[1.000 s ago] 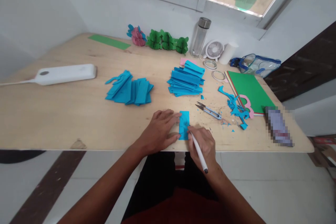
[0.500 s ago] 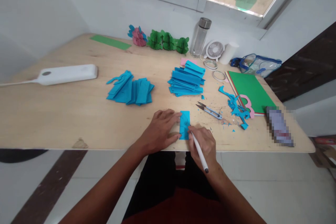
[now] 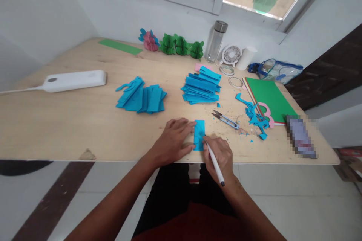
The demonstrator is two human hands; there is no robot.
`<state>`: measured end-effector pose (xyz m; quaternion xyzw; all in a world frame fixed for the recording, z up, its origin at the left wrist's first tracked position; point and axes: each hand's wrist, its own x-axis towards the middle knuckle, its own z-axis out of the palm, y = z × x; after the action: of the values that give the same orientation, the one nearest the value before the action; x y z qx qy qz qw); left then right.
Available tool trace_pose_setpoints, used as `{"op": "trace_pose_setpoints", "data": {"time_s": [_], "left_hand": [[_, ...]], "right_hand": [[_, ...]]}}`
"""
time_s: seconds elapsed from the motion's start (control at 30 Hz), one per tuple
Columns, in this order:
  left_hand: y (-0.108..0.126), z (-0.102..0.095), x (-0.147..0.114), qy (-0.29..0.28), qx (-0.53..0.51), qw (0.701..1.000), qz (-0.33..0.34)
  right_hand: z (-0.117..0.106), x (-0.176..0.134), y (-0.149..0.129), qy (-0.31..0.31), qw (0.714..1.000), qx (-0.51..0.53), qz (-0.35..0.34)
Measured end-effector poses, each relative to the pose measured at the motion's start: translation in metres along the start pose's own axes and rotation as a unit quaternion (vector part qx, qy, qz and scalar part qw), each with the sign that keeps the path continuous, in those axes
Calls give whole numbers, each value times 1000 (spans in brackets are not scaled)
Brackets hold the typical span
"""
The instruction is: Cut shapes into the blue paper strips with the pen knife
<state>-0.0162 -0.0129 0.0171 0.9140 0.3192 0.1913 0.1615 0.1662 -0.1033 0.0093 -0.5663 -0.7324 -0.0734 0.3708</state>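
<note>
A small blue paper piece with dark drawn lines lies near the table's front edge. My left hand rests on the table at its left side, fingers spread, with fingertips on the paper's left edge. In my right hand is a white marker, its dark end pointing back towards me. The marker's tip is hidden by my fingers at the paper's right edge. Thread snips lie beyond my right hand. Behind the paper sits a stack of blue paper strips; more folded blue paper is at the left.
Blue scraps and a green paper stack lie right, near a blurred pouch-like item. Along the wall stand green paper figures, a glass bottle and a small fan. A white power strip-like device lies left.
The view has shifted very slightly. Both hands, the marker and the blue paper stay practically where they were.
</note>
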Motion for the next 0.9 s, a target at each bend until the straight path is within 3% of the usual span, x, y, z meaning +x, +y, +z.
{"op": "trace_pose_setpoints", "data": {"time_s": [0.9], "left_hand": [[-1, 1, 0, -5, 1, 1000, -1]], "right_hand": [[0, -1, 1, -3, 1000, -5, 3]]}}
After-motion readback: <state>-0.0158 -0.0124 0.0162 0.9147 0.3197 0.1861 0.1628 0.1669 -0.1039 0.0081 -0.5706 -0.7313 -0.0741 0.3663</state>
